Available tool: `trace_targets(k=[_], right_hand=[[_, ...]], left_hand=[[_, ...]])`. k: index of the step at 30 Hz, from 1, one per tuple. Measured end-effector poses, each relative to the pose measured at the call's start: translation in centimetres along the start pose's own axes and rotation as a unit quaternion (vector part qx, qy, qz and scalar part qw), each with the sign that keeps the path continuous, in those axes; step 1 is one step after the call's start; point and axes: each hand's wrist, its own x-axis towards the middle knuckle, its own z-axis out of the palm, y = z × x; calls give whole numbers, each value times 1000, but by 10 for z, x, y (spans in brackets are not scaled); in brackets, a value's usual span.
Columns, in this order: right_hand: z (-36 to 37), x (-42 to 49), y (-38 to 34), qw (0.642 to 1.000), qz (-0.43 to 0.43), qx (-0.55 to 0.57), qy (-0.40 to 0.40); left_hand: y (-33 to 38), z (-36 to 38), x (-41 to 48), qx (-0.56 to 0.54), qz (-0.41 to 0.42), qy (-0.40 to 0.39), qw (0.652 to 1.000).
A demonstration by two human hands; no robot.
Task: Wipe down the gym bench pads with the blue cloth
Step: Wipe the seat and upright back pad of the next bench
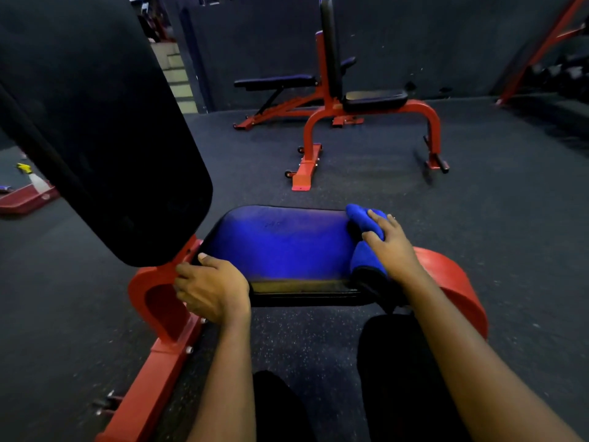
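Where the seat pad (280, 247) ends on the right, the blue cloth (363, 250) lies bunched on its top surface, its lower part draping over the pad's near right edge. Right hand (387, 244): laid on top of the cloth, fingers extended and pressing down, not curled round it. Left hand (210, 288): at the opposite end, clasping the pad's near left corner where it meets the red frame (153, 295), thumb on the pad's top and fingers curled over the edge. Seat pad: dark upholstery under a blue sheen, rounded corners, and a paler strip along the near edge; the span between the two hands is bare. Markings: faint marks near the pad's far edge, too blurred to read. Back pad (95, 122): large, black, tilted, its lower end overhanging the left end of the seat pad just above the left hand. Person's legs (398, 362): dark-clothed, close to the near edge, below the right arm. Floor (318, 346): dark speckled rubber, open beyond the pad's far edge as far as a second red bench (373, 100) and an adjustable bench (277, 81) behind it. Spray bottle (36, 181): yellow trigger, far left, well apart from both hands.
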Motion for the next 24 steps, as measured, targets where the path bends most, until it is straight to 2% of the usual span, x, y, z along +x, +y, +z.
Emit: trace_targets(k=[5, 7, 10, 15, 18, 22, 24], right_hand=[[-8, 51, -19, 991, 58, -98, -66], [-10, 74, -18, 988, 56, -109, -94], [-12, 79, -12, 988, 29, -95, -122], [-23, 49, -2, 984, -63, -82, -146], [-20, 83, -10, 974, -44, -140, -173], [5, 141, -29, 927, -85, -200, -305], [11, 150, -35, 918, -107, -196, -328]], left_hand=[[0, 6, 0, -3, 0, 16, 1000], [2, 6, 1, -16, 1, 21, 1000], [0, 5, 3, -20, -1, 23, 1000], [-1, 5, 1, -28, -6, 27, 999], [2, 6, -1, -27, -15, 31, 999], [5, 9, -1, -34, -22, 38, 998], [7, 9, 0, -40, -24, 44, 998]])
